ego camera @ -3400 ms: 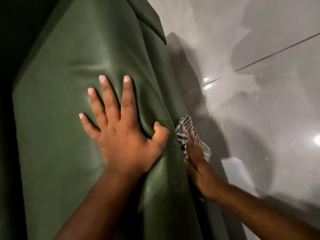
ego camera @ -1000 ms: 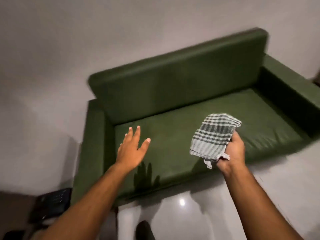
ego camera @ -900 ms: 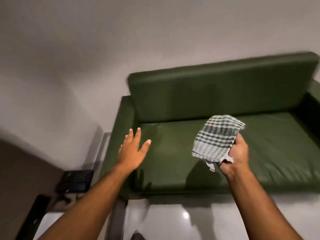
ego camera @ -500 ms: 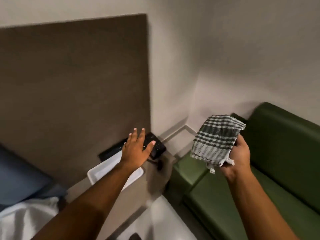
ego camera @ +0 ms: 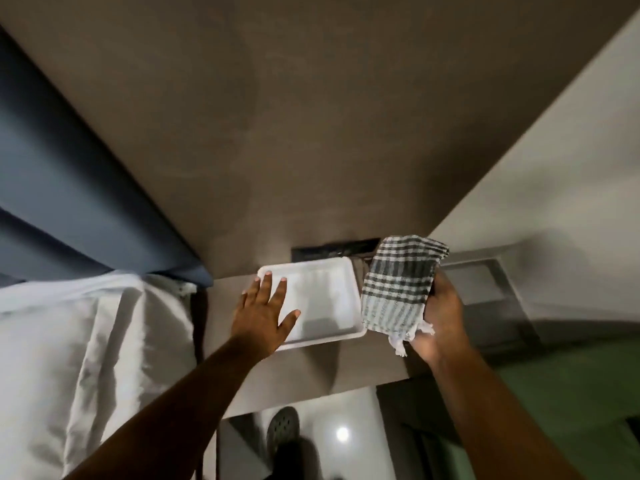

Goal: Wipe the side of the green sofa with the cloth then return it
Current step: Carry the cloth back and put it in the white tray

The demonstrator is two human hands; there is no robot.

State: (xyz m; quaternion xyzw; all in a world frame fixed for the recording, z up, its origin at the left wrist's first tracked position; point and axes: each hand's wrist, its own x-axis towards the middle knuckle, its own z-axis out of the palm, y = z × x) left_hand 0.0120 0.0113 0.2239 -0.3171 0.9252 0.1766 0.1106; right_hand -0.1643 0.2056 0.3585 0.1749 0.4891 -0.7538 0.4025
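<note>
Nearest the camera, at the bottom edge, a dark perforated shoe (ego camera: 283,426) stands on glossy floor (ego camera: 343,441) that carries one bright reflection; the shoe's lower part is cut off by the frame and sunk in shadow. Both forearms rise from the bottom edge. To the left lies white bedding (ego camera: 79,344), creased and running out of view, and at the lower right a dim strip of the green sofa (ego camera: 568,407) shows, mostly cropped and blurred. Further out, the left hand (ego camera: 265,315) is spread flat with fingers apart, gripping nothing, over the near left corner of a white tray (ego camera: 329,296) on a brown side table (ego camera: 311,372); whether the palm touches the tray or floats above it cannot be told. The right hand (ego camera: 438,318) is closed on the checked cloth (ego camera: 398,285), which hangs upright just beside the tray's right edge and covers most of the fingers, so only the back of the hand and the thumb side show; a frayed white corner dangles below the fist. Behind tray and cloth a dark flat object (ego camera: 332,251), possibly a telephone, is largely hidden. Beyond it a brown wall panel (ego camera: 311,116) fills the top, with a blue headboard (ego camera: 69,188) at far left.
</note>
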